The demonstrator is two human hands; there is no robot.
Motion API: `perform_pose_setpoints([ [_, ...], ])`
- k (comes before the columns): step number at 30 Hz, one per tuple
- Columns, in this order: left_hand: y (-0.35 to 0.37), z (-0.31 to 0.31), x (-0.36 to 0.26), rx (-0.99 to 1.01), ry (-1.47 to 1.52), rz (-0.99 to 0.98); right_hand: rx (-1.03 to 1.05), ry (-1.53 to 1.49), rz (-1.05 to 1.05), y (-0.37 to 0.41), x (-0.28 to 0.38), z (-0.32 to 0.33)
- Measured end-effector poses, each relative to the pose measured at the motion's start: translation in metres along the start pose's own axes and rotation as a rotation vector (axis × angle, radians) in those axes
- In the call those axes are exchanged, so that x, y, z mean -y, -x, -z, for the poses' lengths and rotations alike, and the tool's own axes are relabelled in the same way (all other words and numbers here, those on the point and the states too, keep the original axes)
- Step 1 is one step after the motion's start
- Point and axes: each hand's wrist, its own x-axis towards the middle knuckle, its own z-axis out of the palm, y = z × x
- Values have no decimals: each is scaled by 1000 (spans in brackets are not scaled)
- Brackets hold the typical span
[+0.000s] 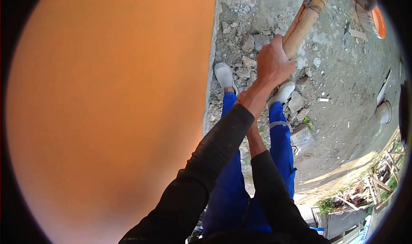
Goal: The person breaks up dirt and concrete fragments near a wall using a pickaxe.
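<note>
Head view: the left hand (274,62) holds the thick, wire-bound wooden handle (300,31), fingers closed around it, out from the flat orange wall (111,106). The right wrist (255,137) passes behind the left forearm (257,96), so how the right hand's fingers sit cannot be told. A round, orange-lined bucket (378,22) and a grey round bucket (384,112) stand well apart from the wall; their contents cannot be made out. Broken grey rubble (246,44) lines the wall's edge, around the pale shoes (224,75); beyond it, open ground (343,98) carries scattered fragments.
</note>
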Motion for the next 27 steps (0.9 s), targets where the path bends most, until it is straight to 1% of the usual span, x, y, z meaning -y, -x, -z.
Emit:
perform_pose_setpoints([
  [1,-8,6,17,-68,-28,34,18,-55,-18,2,7,-13],
  [2,-11,7,41,-67,-44,119,-9,229,36,23,42,-55],
  [3,-10,7,68,-65,-61,206,-38,513,87,39,65,-82],
  [4,-7,8,95,-71,-80,329,32,577,126,49,69,-85],
  [5,-4,8,120,-78,-98,451,36,572,125,57,62,-75],
  [7,12,0,165,-6,-38,551,-56,847,-208,66,39,-51],
  [9,43,-20,166,-71,-85,559,-63,761,-388,92,68,-41],
  [10,62,-28,166,-66,-95,575,-64,758,-408,104,60,-21],
  [12,89,-44,155,-55,-1,499,-63,843,-116,120,34,21],
  [13,100,-53,146,-60,22,435,-66,845,-114,126,39,23],
  [15,104,-65,119,-44,60,330,-143,784,83,130,52,24],
  [16,102,-66,99,-18,71,292,-145,812,189,126,52,30],
  [18,84,-60,55,58,162,187,-151,778,215,108,62,31],
  [20,56,-46,9,87,174,25,-156,548,235,69,78,15],
  [22,19,-29,-32,109,147,-100,-112,318,246,18,99,-15],
  [24,-22,-15,-59,17,87,-229,-35,170,259,-32,120,-58],
  [26,-62,-2,-66,-78,42,-305,31,106,270,-59,130,-100],
  [27,-79,7,-62,-59,11,-305,50,104,286,-66,132,-117],
])
